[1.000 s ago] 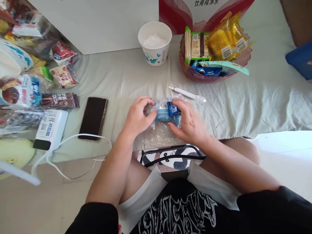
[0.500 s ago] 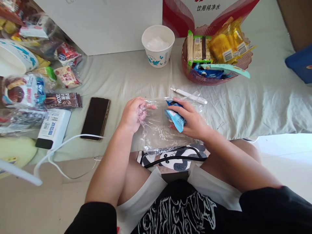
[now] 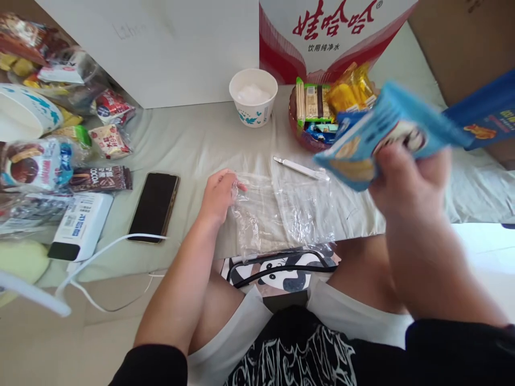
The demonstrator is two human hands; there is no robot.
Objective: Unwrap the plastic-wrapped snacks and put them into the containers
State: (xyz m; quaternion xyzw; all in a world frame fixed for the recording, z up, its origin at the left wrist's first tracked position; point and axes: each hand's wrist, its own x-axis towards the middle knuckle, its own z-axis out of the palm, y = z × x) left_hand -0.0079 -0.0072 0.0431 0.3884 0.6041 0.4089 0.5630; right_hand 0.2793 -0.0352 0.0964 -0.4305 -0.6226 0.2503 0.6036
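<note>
My right hand (image 3: 410, 182) is raised at the right, closed around a light blue snack packet (image 3: 402, 128), and blurred by motion. The packet covers part of the reddish basket (image 3: 295, 120) behind it. At the middle of the bed-like cloth surface, my left hand (image 3: 220, 194) grips the left edge of a clear plastic bag (image 3: 277, 209). That bag lies flat, wrinkled, and hangs a little over the front edge. A slim white craft knife (image 3: 300, 168) rests just beyond the bag.
Behind stand a paper cup (image 3: 253, 102) with white stuff inside and a large white-and-red carton (image 3: 193, 48). To the left lie a phone (image 3: 153, 206), a white box-shaped device (image 3: 82, 225), a cable (image 3: 108, 244) and several snack packets (image 3: 110, 142). A blue bag (image 3: 486, 112) is at the right.
My right hand has lifted the blue snack packet off the clear bag and carried it up and right. My left hand stays on the bag's edge. The view has shifted slightly.
</note>
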